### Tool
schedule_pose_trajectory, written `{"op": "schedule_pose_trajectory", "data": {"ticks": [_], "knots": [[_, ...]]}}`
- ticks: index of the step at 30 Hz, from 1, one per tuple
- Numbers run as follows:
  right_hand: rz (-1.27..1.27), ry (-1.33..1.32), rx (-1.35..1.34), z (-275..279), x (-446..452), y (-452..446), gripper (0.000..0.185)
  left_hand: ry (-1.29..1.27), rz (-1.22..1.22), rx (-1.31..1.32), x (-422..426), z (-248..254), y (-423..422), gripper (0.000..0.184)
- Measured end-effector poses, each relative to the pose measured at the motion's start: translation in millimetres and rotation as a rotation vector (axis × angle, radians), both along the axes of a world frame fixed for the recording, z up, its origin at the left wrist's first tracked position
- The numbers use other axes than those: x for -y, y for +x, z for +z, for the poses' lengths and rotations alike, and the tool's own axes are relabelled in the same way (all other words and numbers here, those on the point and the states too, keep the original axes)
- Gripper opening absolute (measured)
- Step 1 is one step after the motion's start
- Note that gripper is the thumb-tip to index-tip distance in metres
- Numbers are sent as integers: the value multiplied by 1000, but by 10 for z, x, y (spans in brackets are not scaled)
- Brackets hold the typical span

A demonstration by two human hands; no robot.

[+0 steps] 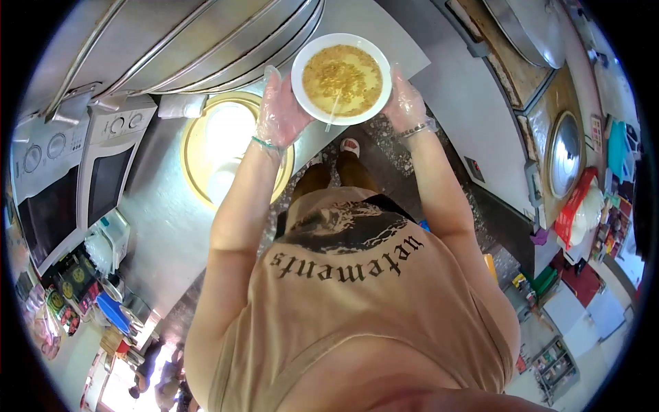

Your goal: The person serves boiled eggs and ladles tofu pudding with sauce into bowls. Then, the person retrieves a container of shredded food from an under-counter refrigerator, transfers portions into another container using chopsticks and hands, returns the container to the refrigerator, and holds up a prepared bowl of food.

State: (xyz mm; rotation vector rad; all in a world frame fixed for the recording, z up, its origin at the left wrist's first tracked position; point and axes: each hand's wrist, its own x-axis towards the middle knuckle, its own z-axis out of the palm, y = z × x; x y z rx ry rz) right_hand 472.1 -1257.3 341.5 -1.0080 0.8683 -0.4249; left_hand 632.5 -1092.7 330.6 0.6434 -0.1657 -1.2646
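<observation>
A round white bowl [298, 79] of pale yellow soup [343, 79] with golden-brown bits on its surface is held out in front of me. My left hand [283, 113], in a clear plastic glove, grips the bowl's left side. On the opposite side my right hand [406, 106], gloved the same way, holds the rim and wall. Fingers of both hands are partly hidden under the bowl. A thin pale streak crosses the soup near the front rim; I cannot tell whether it is a utensil or a reflection.
Left of me, a steel counter [161, 199] holds a round yellow-rimmed tray [189, 168] with white dishes on it. Two microwave-like appliances [110, 172] stand further left. Large stacked metal vessels [226, 48] are at upper left. A round metal lid [565, 154] lies at right.
</observation>
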Motion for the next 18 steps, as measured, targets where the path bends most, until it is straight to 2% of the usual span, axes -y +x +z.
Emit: {"op": "schedule_pose_trajectory", "data": {"ticks": [3,7,10,12,13,16,17,18], "knots": [[-36,23,113,126,-15,-106,53,11,1,7,20,76,-105,83],[-97,-15,105,444,-84,-199,51,-88,-18,-23,24,354,-188,87],[21,-249,-188,937,-126,-284,49,-149,-41,1,54,619,-244,93],[-86,-161,-176,1104,-136,-329,51,-179,-66,102,25,863,-289,98],[-20,-274,-200,1164,-119,-414,49,-166,-58,98,2,1030,-336,99],[-41,-231,-39,1398,-198,-530,43,-191,-75,44,-92,1336,-372,99],[54,-664,-270,1517,-242,-639,42,-258,-73,-89,-136,1438,-413,98],[151,-1087,-505,1677,-289,-788,42,-262,-83,-79,-181,1601,-496,98]]}}
